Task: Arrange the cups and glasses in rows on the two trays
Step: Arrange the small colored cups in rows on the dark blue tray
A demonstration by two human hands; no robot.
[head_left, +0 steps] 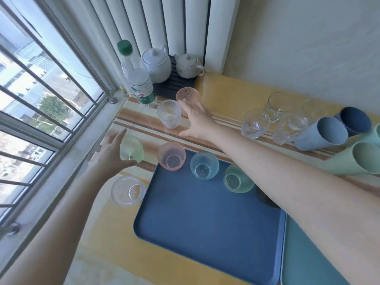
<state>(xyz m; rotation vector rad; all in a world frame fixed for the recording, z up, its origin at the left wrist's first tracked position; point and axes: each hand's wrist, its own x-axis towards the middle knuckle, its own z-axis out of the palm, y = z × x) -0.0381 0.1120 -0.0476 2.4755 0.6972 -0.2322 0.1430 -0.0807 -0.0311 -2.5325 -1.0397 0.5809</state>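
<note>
A blue tray [205,223] lies on the table with a teal tray [304,258] to its right. Along the blue tray's far edge stand a pink cup [171,156], a blue cup [204,166] and a green cup [238,178]. My left hand [112,150] is spread open against a light green cup [131,149] left of the tray. My right hand [195,118] reaches with straight fingers to a far pink cup [187,95], beside a frosted clear cup [169,114]. Another clear cup [128,190] stands at the tray's left edge.
Several clear glasses [255,124] and tall pastel cups [320,136] lie at the right on the striped cloth. A water bottle [135,77], two white teapots [157,64] on a dark stand and a radiator stand at the back. A barred window runs along the left.
</note>
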